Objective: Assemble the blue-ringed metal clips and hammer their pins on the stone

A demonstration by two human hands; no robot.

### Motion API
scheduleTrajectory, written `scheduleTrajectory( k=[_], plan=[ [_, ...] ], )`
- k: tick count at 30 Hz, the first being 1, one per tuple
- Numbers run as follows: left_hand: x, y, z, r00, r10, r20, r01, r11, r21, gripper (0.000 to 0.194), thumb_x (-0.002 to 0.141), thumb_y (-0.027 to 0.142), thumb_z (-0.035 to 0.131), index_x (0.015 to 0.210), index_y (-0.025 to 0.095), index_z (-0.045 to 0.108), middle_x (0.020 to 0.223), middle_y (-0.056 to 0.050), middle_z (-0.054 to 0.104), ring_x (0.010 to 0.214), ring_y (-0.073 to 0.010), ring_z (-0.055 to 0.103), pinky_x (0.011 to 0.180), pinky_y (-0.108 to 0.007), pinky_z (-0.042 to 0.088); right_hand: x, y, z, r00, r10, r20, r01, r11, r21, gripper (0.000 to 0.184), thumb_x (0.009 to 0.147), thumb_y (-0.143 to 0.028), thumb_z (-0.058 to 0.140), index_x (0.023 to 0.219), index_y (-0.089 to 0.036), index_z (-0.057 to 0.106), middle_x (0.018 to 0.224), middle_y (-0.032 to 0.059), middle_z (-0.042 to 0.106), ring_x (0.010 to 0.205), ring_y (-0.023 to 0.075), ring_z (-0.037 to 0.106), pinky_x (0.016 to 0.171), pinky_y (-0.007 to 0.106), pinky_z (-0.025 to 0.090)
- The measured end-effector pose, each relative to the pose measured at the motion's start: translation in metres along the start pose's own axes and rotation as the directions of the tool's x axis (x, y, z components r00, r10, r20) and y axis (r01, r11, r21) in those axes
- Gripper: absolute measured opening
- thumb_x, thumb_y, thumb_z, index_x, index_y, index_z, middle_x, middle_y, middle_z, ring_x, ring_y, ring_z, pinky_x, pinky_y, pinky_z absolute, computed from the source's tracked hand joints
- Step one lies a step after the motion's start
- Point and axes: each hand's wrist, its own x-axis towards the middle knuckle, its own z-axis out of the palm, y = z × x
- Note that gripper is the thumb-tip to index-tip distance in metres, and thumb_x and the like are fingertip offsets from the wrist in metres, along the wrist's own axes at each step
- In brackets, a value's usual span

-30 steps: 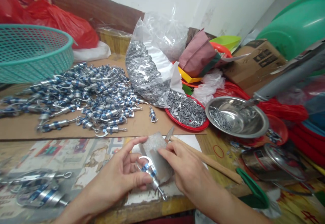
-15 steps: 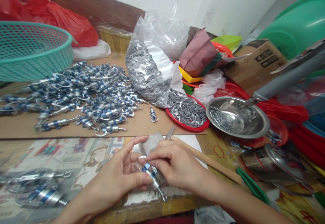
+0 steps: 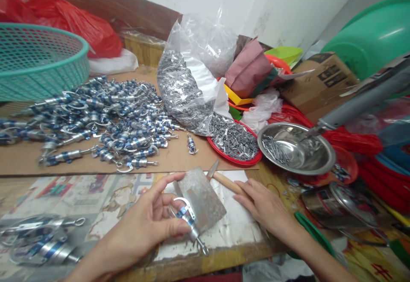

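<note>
My left hand (image 3: 149,216) pinches a small silver metal fitting (image 3: 194,232) between thumb and fingers. The fitting has blue bands, a curved hook-like arm at its upper end and an eyelet at its lower end. It is held at the near left side of a flat grey metal block (image 3: 209,207). My right hand (image 3: 264,205) is closed around the wooden handle of a hammer (image 3: 226,182), whose head lies just beyond the block. Two or more similar fittings (image 3: 54,248) lie at the lower left.
Many like fittings (image 3: 118,120) are heaped on cardboard behind. A red tray (image 3: 235,161) holds small metal plates, beside a plastic bag (image 3: 182,90) of them. A steel bowl (image 3: 307,158) with pins, a mug (image 3: 323,205) and a grey tool (image 3: 361,94) stand right; a turquoise basket (image 3: 41,77) left.
My right hand has left the fitting and moved right onto the hammer handle. My left hand keeps the fitting in nearly the same place, and the block is now uncovered.
</note>
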Motion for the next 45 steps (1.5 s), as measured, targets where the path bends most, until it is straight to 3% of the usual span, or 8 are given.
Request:
scheduleTrajectory(
  k=[4,7,11,16,31,36,39,45],
  plan=[
    [-0.001,0.0,-0.001,1.0,0.002,-0.011,-0.001,1.0,0.025,0.088,0.062,0.016,0.079,0.133,0.026,0.029,0.08,0.002,0.06,0.069,-0.015,0.062,0.063,-0.028,0.049,-0.015,-0.013,-0.012,0.991,-0.024,-0.129,0.043,0.987,0.153,0.013,0.09,-0.024,0.048,0.095,-0.018,0.058,0.087,0.0059,0.061,0.078,0.0186,0.062,0.067,0.029,0.051],
    [-0.001,0.0,-0.001,1.0,0.01,-0.019,-0.009,0.999,0.048,0.087,0.062,0.017,0.079,0.133,0.027,0.029,0.08,0.003,0.06,0.066,-0.0129,0.06,0.062,-0.027,0.047,-0.03,-0.034,-0.031,0.96,-0.18,-0.213,0.224,0.953,0.205,0.028,0.09,-0.017,0.045,0.118,-0.021,0.051,0.098,0.0068,0.064,0.088,0.0179,0.064,0.073,0.025,0.052],
    [-0.002,0.0,0.0,1.0,0.019,-0.017,-0.018,0.998,0.068,0.084,0.065,0.016,0.078,0.132,0.025,0.029,0.08,0.003,0.063,0.072,-0.0144,0.063,0.065,-0.026,0.047,-0.048,-0.051,-0.049,0.916,-0.339,-0.215,0.375,0.913,0.161,0.063,0.087,-0.008,0.044,0.143,-0.031,0.024,0.107,0.0044,0.066,0.092,0.0179,0.065,0.071,0.022,0.053],
    [-0.002,0.001,0.001,0.999,0.026,-0.037,-0.023,0.998,0.066,0.085,0.063,0.016,0.079,0.132,0.025,0.029,0.078,0.003,0.063,0.071,-0.0143,0.062,0.065,-0.026,0.047,-0.05,-0.051,-0.048,0.899,-0.428,-0.088,0.436,0.894,0.106,0.072,0.081,-0.005,0.038,0.146,-0.028,0.016,0.095,0.0047,0.069,0.072,0.0195,0.068,0.058,0.026,0.056],
    [-0.001,0.001,0.001,0.997,0.037,-0.068,-0.033,0.997,0.068,0.088,0.059,0.017,0.081,0.132,0.026,0.033,0.078,0.003,0.065,0.069,-0.0146,0.062,0.065,-0.027,0.047,-0.051,-0.05,-0.034,0.948,-0.299,-0.11,0.318,0.909,0.27,0.056,0.087,-0.008,0.042,0.139,-0.028,0.037,0.096,0.0041,0.068,0.079,0.0161,0.067,0.068,0.022,0.055],
    [-0.004,0.002,0.005,0.98,0.048,-0.193,0.006,0.963,0.27,0.053,0.06,0.031,0.08,0.109,0.023,0.062,0.074,0.0,0.066,0.067,-0.0186,0.061,0.064,-0.032,0.048,-0.01,-0.031,-0.014,0.991,-0.047,-0.127,0.094,0.916,0.389,0.038,0.089,-0.024,0.051,0.126,-0.02,0.054,0.11,0.0086,0.066,0.098,0.0208,0.063,0.081,0.032,0.053],
    [-0.006,0.002,0.006,0.957,0.178,-0.229,-0.03,0.845,0.533,0.022,0.066,0.04,0.073,0.079,0.022,0.075,0.08,-0.006,0.07,0.078,-0.026,0.062,0.076,-0.039,0.045,0.019,-0.024,-0.003,0.997,-0.074,-0.027,0.079,0.924,0.375,0.033,0.09,-0.026,0.05,0.122,-0.02,0.058,0.107,0.0065,0.068,0.093,0.0183,0.065,0.08,0.031,0.052],
    [-0.006,-0.003,0.008,0.888,0.42,-0.19,-0.182,0.698,0.693,0.014,0.07,0.04,0.068,0.067,0.029,0.077,0.098,-0.007,0.061,0.103,-0.0321,0.051,0.093,-0.041,0.034,0.065,0.002,-0.002,0.99,0.048,-0.13,-0.025,0.985,0.168,0.025,0.093,-0.021,0.045,0.099,-0.017,0.068,0.094,0.0076,0.065,0.09,0.0175,0.061,0.081,0.03,0.045]
  ],
)
